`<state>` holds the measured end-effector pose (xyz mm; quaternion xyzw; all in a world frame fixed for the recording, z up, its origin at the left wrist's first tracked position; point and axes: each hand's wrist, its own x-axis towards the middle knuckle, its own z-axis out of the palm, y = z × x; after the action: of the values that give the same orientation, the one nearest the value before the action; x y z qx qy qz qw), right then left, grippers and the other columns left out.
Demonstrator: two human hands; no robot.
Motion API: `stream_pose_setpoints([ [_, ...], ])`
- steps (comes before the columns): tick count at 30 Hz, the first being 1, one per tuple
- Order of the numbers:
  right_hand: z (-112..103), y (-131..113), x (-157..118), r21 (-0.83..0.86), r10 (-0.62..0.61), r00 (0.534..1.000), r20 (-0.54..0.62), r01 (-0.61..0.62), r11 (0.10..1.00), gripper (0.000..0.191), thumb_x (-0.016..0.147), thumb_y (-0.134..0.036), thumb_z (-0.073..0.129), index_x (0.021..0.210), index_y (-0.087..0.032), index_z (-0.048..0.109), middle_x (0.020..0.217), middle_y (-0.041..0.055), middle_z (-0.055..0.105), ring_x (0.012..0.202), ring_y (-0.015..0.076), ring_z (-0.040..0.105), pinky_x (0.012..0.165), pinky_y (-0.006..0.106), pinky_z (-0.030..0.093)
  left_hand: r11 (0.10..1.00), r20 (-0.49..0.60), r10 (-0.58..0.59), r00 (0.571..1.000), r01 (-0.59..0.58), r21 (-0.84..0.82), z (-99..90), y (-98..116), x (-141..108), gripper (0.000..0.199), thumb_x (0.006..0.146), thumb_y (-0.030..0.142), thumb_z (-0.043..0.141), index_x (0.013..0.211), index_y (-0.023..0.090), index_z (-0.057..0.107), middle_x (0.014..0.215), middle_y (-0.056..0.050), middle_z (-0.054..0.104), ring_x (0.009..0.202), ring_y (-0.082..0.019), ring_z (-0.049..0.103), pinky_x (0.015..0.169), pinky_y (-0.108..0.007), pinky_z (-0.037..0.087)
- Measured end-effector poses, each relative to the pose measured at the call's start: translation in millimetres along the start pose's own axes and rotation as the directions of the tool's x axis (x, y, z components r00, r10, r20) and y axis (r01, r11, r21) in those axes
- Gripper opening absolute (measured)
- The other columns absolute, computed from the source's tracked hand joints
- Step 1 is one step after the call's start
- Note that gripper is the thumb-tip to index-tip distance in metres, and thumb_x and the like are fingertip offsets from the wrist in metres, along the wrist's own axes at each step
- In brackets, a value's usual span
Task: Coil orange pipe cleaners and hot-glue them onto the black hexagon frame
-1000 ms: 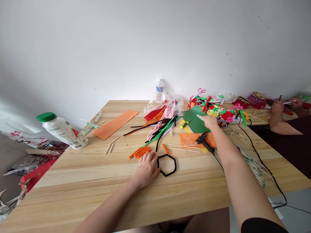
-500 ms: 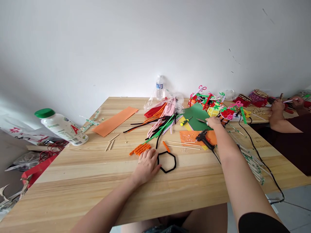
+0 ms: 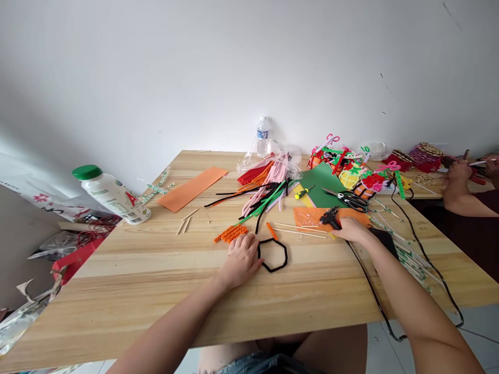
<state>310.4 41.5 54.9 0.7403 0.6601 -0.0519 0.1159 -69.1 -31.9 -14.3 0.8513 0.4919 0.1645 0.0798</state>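
Note:
My left hand (image 3: 240, 261) lies on the table with its fingers spread, touching the left side of a black pipe-cleaner hexagon (image 3: 287, 254). Coiled orange pieces (image 3: 233, 233) sit just beyond those fingers, and a single orange coil (image 3: 272, 231) lies above the hexagon. Around the handle of a black glue gun (image 3: 330, 218), over orange paper, the fingers of my right hand (image 3: 352, 230) are closed. Black-handled scissors (image 3: 351, 200) rest on green paper (image 3: 322, 184) behind it.
Pipe cleaners (image 3: 268, 189) and a water bottle (image 3: 262, 136) are at the back. A white bottle (image 3: 113, 195) stands at the left. The glue gun's cord (image 3: 372, 291) hangs over the front edge. A person's hand (image 3: 460, 170) is at the far right.
My right hand has let go of the scissors, moved nearer to me and closed on the glue gun. My left hand stays beside the hexagon. The view has shifted slightly.

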Motion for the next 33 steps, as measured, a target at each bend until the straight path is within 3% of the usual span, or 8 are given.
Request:
stream_pose_setpoints([
  [9,9,-8,0,0.213,0.058,0.992,-0.109,-0.034,0.976,0.033,0.070,-0.035,0.064,0.094,-0.012,0.064,0.102,0.0181,0.068,0.097,0.0336,0.063,0.077,0.035,0.047,1.000,0.002,0.003,1.000,-0.003,-0.013,-3.6,2,1,0.043,0.086,0.038,0.053,0.123,0.017,0.056,0.130,-0.017,0.051,0.119,-0.034,0.044,0.099,-0.052,0.039],
  [15,9,0,4,0.503,0.083,0.991,-0.107,-0.018,0.864,0.025,0.069,-0.037,0.062,0.084,-0.016,0.066,0.089,0.0096,0.071,0.086,0.0282,0.065,0.070,0.032,0.047,0.998,-0.032,-0.014,0.999,0.011,-0.067,-5.9,2,3,0.045,0.083,0.040,0.057,0.122,0.019,0.056,0.126,-0.015,0.053,0.116,-0.034,0.047,0.097,-0.052,0.040],
  [21,4,8,5,0.789,0.096,0.989,-0.115,0.032,0.614,0.031,0.078,-0.037,0.051,0.090,-0.013,0.066,0.077,0.0081,0.069,0.076,0.0239,0.065,0.061,0.029,0.048,0.993,-0.099,-0.038,0.994,0.027,-0.111,-11.6,3,5,0.044,0.086,0.042,0.053,0.122,0.017,0.056,0.124,-0.015,0.055,0.116,-0.032,0.049,0.097,-0.050,0.042],
  [24,-10,10,2,0.874,0.110,0.985,-0.130,0.061,0.482,0.038,0.086,-0.031,0.038,0.106,-0.011,0.063,0.083,0.0134,0.069,0.081,0.0247,0.066,0.065,0.031,0.050,0.992,-0.073,-0.005,0.997,-0.005,-0.129,-12.8,2,5,0.042,0.087,0.040,0.053,0.123,0.017,0.056,0.124,-0.014,0.055,0.116,-0.031,0.049,0.098,-0.049,0.042],
  [28,-36,6,-14,0.930,0.071,0.984,-0.161,0.127,0.345,0.053,0.094,-0.026,0.012,0.122,-0.012,0.055,0.094,0.0182,0.068,0.086,0.0239,0.066,0.068,0.034,0.051,0.991,-0.015,0.039,0.999,-0.041,-0.128,-12.7,0,6,0.057,0.080,0.051,0.062,0.124,0.016,0.055,0.126,-0.015,0.055,0.117,-0.034,0.048,0.098,-0.051,0.041],
  [29,-42,2,-20,0.942,0.054,0.985,-0.164,0.140,0.305,0.056,0.095,-0.026,0.008,0.121,-0.012,0.056,0.093,0.0190,0.068,0.085,0.0240,0.065,0.066,0.034,0.050,0.992,-0.006,0.033,0.999,-0.034,-0.122,-12.5,-1,6,0.060,0.077,0.054,0.065,0.123,0.016,0.056,0.126,-0.015,0.055,0.116,-0.034,0.048,0.097,-0.052,0.041],
  [31,-50,-13,-32,0.982,-0.037,0.989,-0.140,0.144,0.119,0.054,0.095,-0.028,0.012,0.116,-0.012,0.059,0.093,0.0201,0.066,0.083,0.0242,0.065,0.062,0.033,0.049,0.994,0.009,0.013,1.000,-0.012,-0.110,-11.9,-2,7,0.060,0.075,0.055,0.067,0.121,0.018,0.058,0.126,-0.015,0.055,0.115,-0.035,0.048,0.095,-0.053,0.042],
  [33,-53,-37,-44,0.991,-0.224,0.966,-0.131,0.134,-0.006,0.038,0.091,-0.034,0.033,0.110,-0.015,0.060,0.095,0.0156,0.066,0.073,0.0217,0.062,0.051,0.029,0.047,0.994,0.018,-0.002,1.000,0.004,-0.108,-11.4,-2,7,0.055,0.076,0.051,0.066,0.120,0.019,0.058,0.124,-0.015,0.056,0.114,-0.034,0.049,0.094,-0.052,0.042],
])
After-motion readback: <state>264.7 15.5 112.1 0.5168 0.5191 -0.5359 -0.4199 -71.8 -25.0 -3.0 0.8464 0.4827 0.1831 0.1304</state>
